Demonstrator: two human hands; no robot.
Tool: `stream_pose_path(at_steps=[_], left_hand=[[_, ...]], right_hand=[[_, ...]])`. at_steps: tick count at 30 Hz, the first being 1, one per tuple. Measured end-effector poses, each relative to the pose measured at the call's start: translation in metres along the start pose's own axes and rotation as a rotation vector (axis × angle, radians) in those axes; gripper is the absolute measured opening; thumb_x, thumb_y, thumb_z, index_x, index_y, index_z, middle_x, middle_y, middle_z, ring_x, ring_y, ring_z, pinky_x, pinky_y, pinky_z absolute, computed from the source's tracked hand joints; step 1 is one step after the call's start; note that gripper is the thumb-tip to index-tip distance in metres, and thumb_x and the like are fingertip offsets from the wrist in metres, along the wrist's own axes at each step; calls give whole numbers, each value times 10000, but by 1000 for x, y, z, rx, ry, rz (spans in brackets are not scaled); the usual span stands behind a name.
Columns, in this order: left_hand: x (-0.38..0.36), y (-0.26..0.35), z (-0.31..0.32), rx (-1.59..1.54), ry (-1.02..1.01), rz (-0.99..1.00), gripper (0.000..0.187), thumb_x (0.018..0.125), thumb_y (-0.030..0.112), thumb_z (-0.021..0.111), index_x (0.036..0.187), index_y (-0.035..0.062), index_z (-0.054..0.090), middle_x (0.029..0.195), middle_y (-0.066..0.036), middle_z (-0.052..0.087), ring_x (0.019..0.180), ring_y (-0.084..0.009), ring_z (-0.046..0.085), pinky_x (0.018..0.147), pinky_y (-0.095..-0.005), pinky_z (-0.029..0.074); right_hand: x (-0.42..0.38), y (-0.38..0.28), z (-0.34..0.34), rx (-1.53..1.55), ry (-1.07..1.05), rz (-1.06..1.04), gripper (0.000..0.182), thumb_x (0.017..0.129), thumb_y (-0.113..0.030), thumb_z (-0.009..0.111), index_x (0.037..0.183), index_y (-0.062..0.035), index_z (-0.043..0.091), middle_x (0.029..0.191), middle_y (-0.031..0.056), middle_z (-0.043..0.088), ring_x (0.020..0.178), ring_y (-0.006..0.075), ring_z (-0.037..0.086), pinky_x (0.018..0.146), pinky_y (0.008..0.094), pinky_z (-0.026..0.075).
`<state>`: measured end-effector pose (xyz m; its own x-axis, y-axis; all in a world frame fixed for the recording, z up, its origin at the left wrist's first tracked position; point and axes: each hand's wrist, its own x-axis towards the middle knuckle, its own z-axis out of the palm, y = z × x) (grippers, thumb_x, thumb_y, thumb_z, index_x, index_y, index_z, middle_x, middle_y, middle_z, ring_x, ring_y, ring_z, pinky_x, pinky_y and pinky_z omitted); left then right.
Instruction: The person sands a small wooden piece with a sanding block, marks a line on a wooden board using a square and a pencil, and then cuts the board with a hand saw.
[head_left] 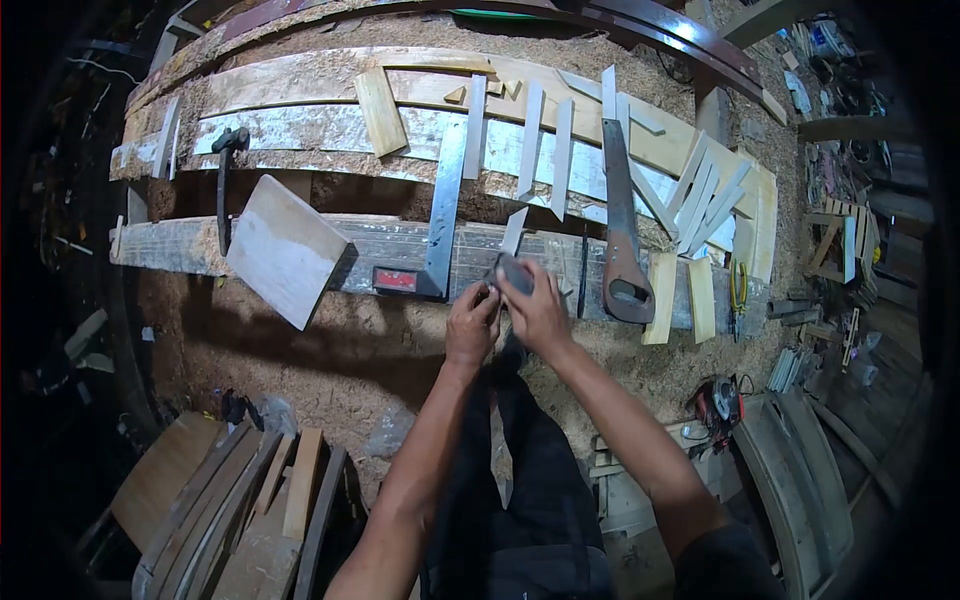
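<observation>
Above the near edge of the workbench [385, 245], my two hands meet. My right hand [540, 312] is closed round a small dark grey block [515, 272], whose exact kind I cannot make out. Fingers curled, my left hand [472, 325] is pressed up against the block's left end; whatever it pinches is hidden. Just beyond the fingers lies a short pale wood strip [514, 230]. To the left is a try square [445, 200] with a dark stock and a red inset. A handsaw [622, 230] lies to the right, beside a thin dark rod [582, 270].
A hammer [225, 180] and a square board [285, 245] are at the left. Several cut strips [710, 200] and yellow-handled pliers [738, 290] lie right. Stacked wood [240, 510] stands lower left; a red-and-black power tool [716, 405] sits lower right. Sawdust covers the ground.
</observation>
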<state>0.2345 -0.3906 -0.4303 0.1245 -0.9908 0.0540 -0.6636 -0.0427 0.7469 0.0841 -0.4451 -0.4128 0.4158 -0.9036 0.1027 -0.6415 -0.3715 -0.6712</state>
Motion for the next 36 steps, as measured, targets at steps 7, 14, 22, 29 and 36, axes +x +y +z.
stream_pose_path(at_steps=[7,14,22,29,36], left_hand=[[-5,-3,6,-56,25,-52,223,858,49,779,1078,58,739,1100,-153,680,961,-357,689,845,-445,562],[-3,-3,8,-47,88,-20,152,870,43,775,1022,46,768,1062,-150,690,933,-346,694,805,-431,560],[-2,4,10,-61,98,-84,228,851,36,788,1076,51,756,1080,-154,690,936,-341,695,827,-424,560],[-5,-5,8,-15,47,-21,235,874,46,783,1108,55,762,1093,-156,677,931,-327,708,800,-398,572],[-2,-3,5,28,75,54,213,875,47,786,1085,54,759,1075,-155,680,932,-342,709,801,-404,571]], right_hand=[[76,16,-4,-2,132,133,424,905,-72,665,1315,-163,723,1337,235,545,1171,447,563,1006,506,486],[5,-2,2,6,51,101,385,901,-82,708,1269,-183,756,1349,223,556,1222,419,575,1008,470,502],[18,4,6,-6,88,158,400,913,-87,690,1301,-172,740,1363,222,538,1217,422,553,1007,510,488],[75,12,-3,-14,119,166,371,913,-119,697,1280,-148,741,1327,224,554,1185,424,554,1010,524,481],[-2,-3,8,12,76,121,382,909,-105,709,1287,-147,748,1338,228,556,1202,418,569,1034,489,479]])
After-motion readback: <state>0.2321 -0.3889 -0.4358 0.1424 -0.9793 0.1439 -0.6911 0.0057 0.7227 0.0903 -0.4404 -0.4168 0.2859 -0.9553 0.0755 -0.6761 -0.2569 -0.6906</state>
